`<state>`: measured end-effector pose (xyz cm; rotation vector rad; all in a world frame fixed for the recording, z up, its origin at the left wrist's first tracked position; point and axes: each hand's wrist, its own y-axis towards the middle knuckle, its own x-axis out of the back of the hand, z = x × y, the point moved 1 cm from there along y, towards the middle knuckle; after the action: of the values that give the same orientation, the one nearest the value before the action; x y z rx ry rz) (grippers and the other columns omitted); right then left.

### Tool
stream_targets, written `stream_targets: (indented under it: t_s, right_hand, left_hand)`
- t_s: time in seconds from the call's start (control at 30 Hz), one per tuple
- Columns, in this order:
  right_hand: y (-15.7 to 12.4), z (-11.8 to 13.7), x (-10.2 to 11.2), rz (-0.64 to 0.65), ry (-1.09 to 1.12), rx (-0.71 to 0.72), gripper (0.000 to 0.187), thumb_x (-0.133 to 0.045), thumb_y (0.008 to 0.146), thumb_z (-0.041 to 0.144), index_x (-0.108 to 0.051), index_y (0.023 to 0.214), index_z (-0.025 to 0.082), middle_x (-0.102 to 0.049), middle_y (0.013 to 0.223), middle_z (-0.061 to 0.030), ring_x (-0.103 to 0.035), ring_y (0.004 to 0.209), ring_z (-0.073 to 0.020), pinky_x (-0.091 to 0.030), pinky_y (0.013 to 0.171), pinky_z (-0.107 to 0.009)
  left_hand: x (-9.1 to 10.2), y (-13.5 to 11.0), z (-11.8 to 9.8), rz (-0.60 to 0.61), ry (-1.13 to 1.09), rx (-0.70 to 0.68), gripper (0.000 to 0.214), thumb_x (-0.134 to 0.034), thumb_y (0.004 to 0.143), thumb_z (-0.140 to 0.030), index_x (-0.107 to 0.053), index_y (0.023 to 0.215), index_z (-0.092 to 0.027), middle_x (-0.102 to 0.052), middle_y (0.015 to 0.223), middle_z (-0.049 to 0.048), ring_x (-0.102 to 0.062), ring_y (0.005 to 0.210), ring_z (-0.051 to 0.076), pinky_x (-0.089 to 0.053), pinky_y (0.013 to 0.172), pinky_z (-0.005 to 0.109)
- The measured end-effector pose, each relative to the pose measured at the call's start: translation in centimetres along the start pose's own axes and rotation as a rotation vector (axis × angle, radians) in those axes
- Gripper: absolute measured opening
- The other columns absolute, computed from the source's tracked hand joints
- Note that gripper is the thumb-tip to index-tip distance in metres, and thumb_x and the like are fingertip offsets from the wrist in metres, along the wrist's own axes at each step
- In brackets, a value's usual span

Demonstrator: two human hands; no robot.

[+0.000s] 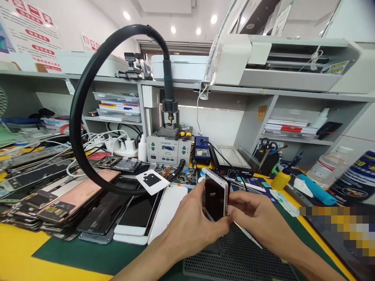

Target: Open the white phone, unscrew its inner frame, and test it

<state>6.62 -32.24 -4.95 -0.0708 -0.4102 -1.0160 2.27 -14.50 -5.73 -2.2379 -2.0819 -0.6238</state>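
A smartphone [215, 196] with a white frame and dark screen stands upright above the black mat, its screen turned toward me. My left hand [191, 216] is closed around its left and lower edges, thumb at the bottom corner. At the phone's right edge, my right hand [252, 212] is closed, thumb and fingers pressed against the side. Its fingertips are partly hidden behind the phone. Just under my right hand a thin, pointed, light-coloured tool [247, 235] slants over the mat; I cannot tell whether the hand touches it. The textured black mat [234, 259] lies below both hands.
Stacked phones and screens [79, 195] fill the left side. A thick black hose [76, 105] arches up from the hot air station [168, 148]. Beyond my right hand stand a tool holder [266, 156], a yellow bottle [281, 179], a clear bottle [329, 166] and a dark can [356, 179].
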Motion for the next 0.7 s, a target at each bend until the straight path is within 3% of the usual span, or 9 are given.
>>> stream_targets:
  t_s: [0.17, 0.4, 0.53, 0.7]
  right_hand:
    - [0.5, 0.1, -0.4, 0.029, 0.056, -0.021, 0.024, -0.062, 0.087, 0.019, -0.077, 0.106, 0.02, -0.079, 0.101, -0.0031, -0.073, 0.09, -0.019, -0.057, 0.082, -0.026]
    - [0.7, -0.3, -0.4, 0.066, 0.115, -0.067, 0.031, -0.057, 0.085, 0.01, -0.076, 0.107, 0.019, -0.078, 0.094, -0.0018, -0.071, 0.082, -0.0162, -0.055, 0.072, -0.024]
    - [0.9, -0.5, -0.4, 0.111, 0.199, -0.074, 0.033, -0.057, 0.084, 0.01, -0.074, 0.111, 0.018, -0.077, 0.094, -0.003, -0.068, 0.071, -0.0149, -0.057, 0.067, -0.028]
    - [0.7, -0.1, -0.7, 0.116, 0.2, -0.063, 0.037, -0.059, 0.08, 0.006, -0.076, 0.11, 0.018, -0.077, 0.093, -0.0025, -0.066, 0.073, -0.0134, -0.055, 0.067, -0.025]
  left_hand:
    - [0.1, 0.1, 0.8, -0.01, -0.01, 0.063, 0.033, -0.071, 0.079, -0.036, -0.058, 0.108, -0.026, -0.071, 0.095, 0.0015, -0.065, 0.082, 0.023, -0.052, 0.068, 0.032]
    - [0.1, 0.5, 1.4, 0.009, -0.035, 0.09, 0.041, -0.075, 0.075, -0.036, -0.057, 0.11, -0.026, -0.072, 0.098, 0.0021, -0.068, 0.084, 0.024, -0.053, 0.07, 0.033]
    - [0.1, 0.7, 1.9, 0.056, -0.099, 0.11, 0.047, -0.078, 0.074, -0.037, -0.055, 0.114, -0.026, -0.072, 0.098, 0.0022, -0.068, 0.084, 0.024, -0.054, 0.069, 0.033]
    - [1.0, 0.7, 1.2, 0.168, -0.208, 0.147, 0.049, -0.076, 0.075, -0.027, -0.053, 0.118, -0.022, -0.07, 0.103, 0.0052, -0.068, 0.091, 0.024, -0.055, 0.076, 0.034]
